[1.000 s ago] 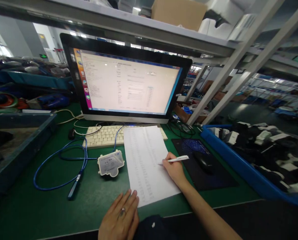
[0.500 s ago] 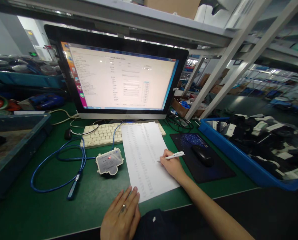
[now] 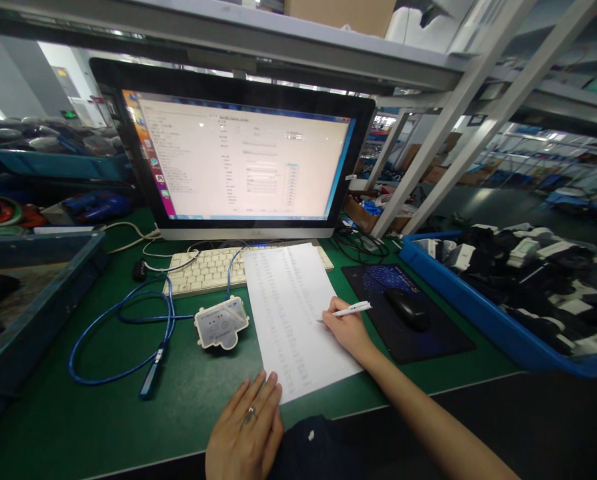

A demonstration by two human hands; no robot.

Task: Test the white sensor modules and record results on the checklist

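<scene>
You are grasping a white pen (image 3: 353, 309) in your right hand (image 3: 347, 330), with your thumb and fingers closing around its lower part and its upper end sticking out to the right. The pen is slanting over the right half of a white sheet of paper (image 3: 291, 320), its tip pointing left toward columns of small marks too blurred to read; you cannot tell from here whether the tip is touching. Your left hand (image 3: 245, 427), wearing a ring (image 3: 249, 415), is lying palm down with its fingers extended, gripping nothing, and its fingertips are resting at the lower left corner of the sheet. The paper is lying on the green table (image 3: 98, 427) in front of you, its top edge covering part of a cream keyboard (image 3: 208, 270). Behind the keyboard, a lit monitor (image 3: 238, 167) is standing, showing a window whose text is too small to read. Left of the sheet, a grey device with a pale rim (image 3: 222, 325) is sitting just beside the paper, and a blue cable (image 3: 183, 317) is looping out to its left. On your right, a black mouse (image 3: 406, 309) is resting on a dark mouse pad (image 3: 423, 347), and beyond it a blue bin (image 3: 478, 323) is holding a pile of black and white parts (image 3: 528, 267).
</scene>
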